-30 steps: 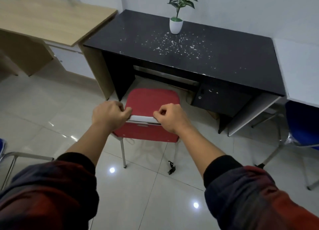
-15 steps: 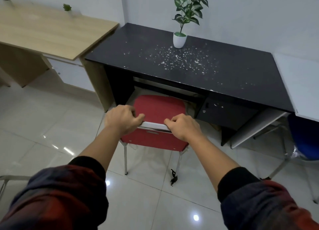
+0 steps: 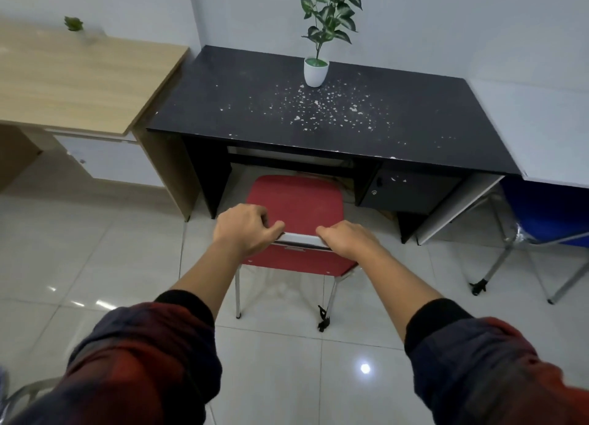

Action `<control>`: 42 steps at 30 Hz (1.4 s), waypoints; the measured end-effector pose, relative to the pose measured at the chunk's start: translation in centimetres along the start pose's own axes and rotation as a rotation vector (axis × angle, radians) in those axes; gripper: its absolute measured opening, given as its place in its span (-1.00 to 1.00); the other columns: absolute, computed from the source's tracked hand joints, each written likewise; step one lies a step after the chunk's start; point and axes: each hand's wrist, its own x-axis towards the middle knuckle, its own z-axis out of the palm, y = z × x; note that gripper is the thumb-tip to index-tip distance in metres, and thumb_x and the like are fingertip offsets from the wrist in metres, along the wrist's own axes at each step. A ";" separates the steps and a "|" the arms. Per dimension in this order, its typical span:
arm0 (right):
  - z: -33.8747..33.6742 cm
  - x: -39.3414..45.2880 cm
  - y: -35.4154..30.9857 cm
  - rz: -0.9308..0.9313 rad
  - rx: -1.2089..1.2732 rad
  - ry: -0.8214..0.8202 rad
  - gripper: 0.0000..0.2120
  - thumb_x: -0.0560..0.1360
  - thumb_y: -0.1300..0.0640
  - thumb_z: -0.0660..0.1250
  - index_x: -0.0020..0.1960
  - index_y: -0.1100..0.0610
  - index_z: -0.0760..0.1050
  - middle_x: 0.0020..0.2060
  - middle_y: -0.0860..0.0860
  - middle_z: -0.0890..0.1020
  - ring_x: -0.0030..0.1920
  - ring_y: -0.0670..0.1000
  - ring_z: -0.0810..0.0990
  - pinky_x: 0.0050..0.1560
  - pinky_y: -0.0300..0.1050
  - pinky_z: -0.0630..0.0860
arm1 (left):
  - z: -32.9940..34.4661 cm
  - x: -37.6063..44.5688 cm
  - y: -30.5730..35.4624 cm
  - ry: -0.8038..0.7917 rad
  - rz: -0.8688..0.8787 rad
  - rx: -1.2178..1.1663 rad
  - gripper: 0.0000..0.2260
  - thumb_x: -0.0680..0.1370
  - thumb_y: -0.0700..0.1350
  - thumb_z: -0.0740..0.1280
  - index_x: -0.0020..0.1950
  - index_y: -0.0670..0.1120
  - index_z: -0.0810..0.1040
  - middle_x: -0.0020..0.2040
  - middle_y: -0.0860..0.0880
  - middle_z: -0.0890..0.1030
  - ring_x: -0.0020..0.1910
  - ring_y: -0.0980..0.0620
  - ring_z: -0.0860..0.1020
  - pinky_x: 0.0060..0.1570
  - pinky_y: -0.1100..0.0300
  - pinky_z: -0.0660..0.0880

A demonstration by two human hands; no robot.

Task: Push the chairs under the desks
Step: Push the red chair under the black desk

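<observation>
Tiled floor [image 3: 95,265], black desk [image 3: 318,128] at 12 o'clock. Left hand [image 3: 243,230], right hand [image 3: 347,238] curled over red chair [image 3: 294,201] backrest top, spaced for straight push into kneehole.

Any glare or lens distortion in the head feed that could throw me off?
Head view: ceiling lights glare off the glossy floor; wide-angle lens bows the black desk edges; sleeves at the bottom look soft; both hands, left hand and right hand, and the red chair are sharp and evenly lit.

Both arms stretched forward, sleeves pushed up the forearms, left hand [image 3: 243,228] and right hand [image 3: 349,240] knuckles-up, fingers curled over the chair back [image 3: 299,239]
</observation>
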 end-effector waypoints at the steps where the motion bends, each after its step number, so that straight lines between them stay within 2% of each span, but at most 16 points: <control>1: 0.5 -0.2 -0.7 0.006 0.003 -0.010 -0.60 0.50 -0.25 0.08 -0.26 0.05 0.39 -0.23 0.02 0.54 -0.19 0.08 0.53 -0.31 -0.08 0.30 | -0.4 -0.1 -0.8 -0.003 0.007 -0.003 -0.58 0.36 0.27 0.15 -0.38 -0.07 0.47 -0.45 0.01 0.49 -0.42 0.00 0.47 -0.37 0.17 0.43; 3: 1.7 -0.7 -2.0 0.013 0.007 -0.015 -0.56 0.49 -0.27 0.05 -0.18 0.07 0.45 -0.18 0.03 0.58 -0.15 0.09 0.56 -0.28 -0.08 0.34 | -0.9 -0.4 -2.5 -0.013 0.022 -0.016 -0.59 0.36 0.28 0.15 -0.39 -0.05 0.44 -0.45 0.02 0.49 -0.43 0.01 0.46 -0.38 0.17 0.42; 6: 3.3 -1.6 -3.6 0.013 0.024 0.003 -0.55 0.50 -0.26 0.06 -0.24 0.08 0.47 -0.22 0.02 0.59 -0.20 0.06 0.55 -0.25 -0.07 0.37 | -1.4 -0.7 -4.8 -0.049 0.031 -0.064 -0.53 0.36 0.34 0.11 -0.37 -0.04 0.48 -0.44 0.02 0.51 -0.40 0.01 0.50 -0.35 0.14 0.47; 10: 3.5 -2.0 -4.8 0.007 0.072 0.037 -0.56 0.50 -0.23 0.11 -0.35 0.08 0.38 -0.36 0.00 0.53 -0.30 0.06 0.51 -0.30 -0.08 0.34 | -1.9 -0.3 -6.0 -0.078 0.031 -0.095 -0.52 0.40 0.35 0.09 -0.38 -0.02 0.49 -0.44 0.03 0.51 -0.37 0.01 0.51 -0.33 0.15 0.45; 17: 2.4 -0.4 -5.8 -0.033 0.131 0.068 -0.57 0.51 -0.19 0.18 -0.40 0.06 0.28 -0.46 -0.02 0.39 -0.39 0.06 0.40 -0.32 -0.09 0.28 | -2.3 2.2 -6.0 -0.139 -0.053 0.038 -0.65 0.50 0.22 0.24 -0.32 0.00 0.54 -0.37 0.04 0.55 -0.30 -0.02 0.54 -0.29 0.17 0.42; 22: 0.8 2.0 -5.8 -0.003 0.131 0.094 -0.55 0.49 -0.19 0.19 -0.43 0.08 0.28 -0.46 -0.01 0.43 -0.36 0.08 0.47 -0.32 -0.08 0.30 | -1.9 4.9 -5.4 -0.145 -0.072 0.010 -0.62 0.46 0.26 0.21 -0.28 -0.01 0.59 -0.36 0.03 0.58 -0.29 -0.03 0.57 -0.21 0.13 0.55; 26: 1.2 3.2 -6.7 0.042 0.153 0.126 -0.59 0.45 -0.20 0.20 -0.41 0.07 0.37 -0.43 -0.01 0.52 -0.35 0.05 0.50 -0.34 -0.09 0.34 | -2.1 6.3 -6.5 -0.146 -0.018 -0.002 -0.62 0.42 0.27 0.19 -0.36 0.01 0.52 -0.39 0.05 0.56 -0.33 0.01 0.55 -0.23 0.15 0.54; 33: 1.1 5.5 -10.6 -0.026 0.200 0.089 -0.56 0.41 -0.28 0.17 -0.33 0.09 0.47 -0.37 0.00 0.58 -0.27 0.11 0.57 -0.28 -0.07 0.38 | -3.8 9.8 -9.6 -0.191 -0.094 0.025 -0.69 0.46 0.18 0.24 -0.27 0.00 0.59 -0.34 0.03 0.59 -0.27 -0.04 0.58 -0.21 0.12 0.56; 38: -2.0 7.9 -7.2 -0.072 0.189 0.042 -0.56 0.47 -0.22 0.22 -0.38 0.10 0.47 -0.40 -0.03 0.55 -0.25 0.11 0.59 -0.25 -0.06 0.41 | -2.6 10.8 -5.8 -0.168 -0.138 0.042 -0.67 0.48 0.20 0.22 -0.24 -0.01 0.60 -0.31 0.03 0.60 -0.23 -0.07 0.58 -0.21 0.14 0.50; 40: -3.4 8.6 -4.6 -0.070 0.193 0.075 -0.61 0.51 -0.19 0.26 -0.31 0.06 0.58 -0.28 -0.06 0.62 -0.13 0.07 0.59 -0.14 -0.05 0.48 | -1.4 10.6 -3.2 -0.148 -0.137 0.023 -0.63 0.47 0.24 0.20 -0.25 -0.01 0.59 -0.31 0.01 0.60 -0.22 -0.09 0.59 -0.19 0.12 0.53; 42: -4.2 9.1 -3.0 -0.032 0.209 0.127 -0.68 0.52 -0.18 0.28 -0.15 0.01 0.69 -0.12 -0.06 0.69 -0.01 0.07 0.61 0.03 -0.02 0.53 | -0.8 11.1 -1.5 -0.149 -0.107 0.003 -0.64 0.45 0.28 0.18 -0.22 0.04 0.57 -0.28 0.02 0.60 -0.22 -0.08 0.58 -0.20 0.12 0.51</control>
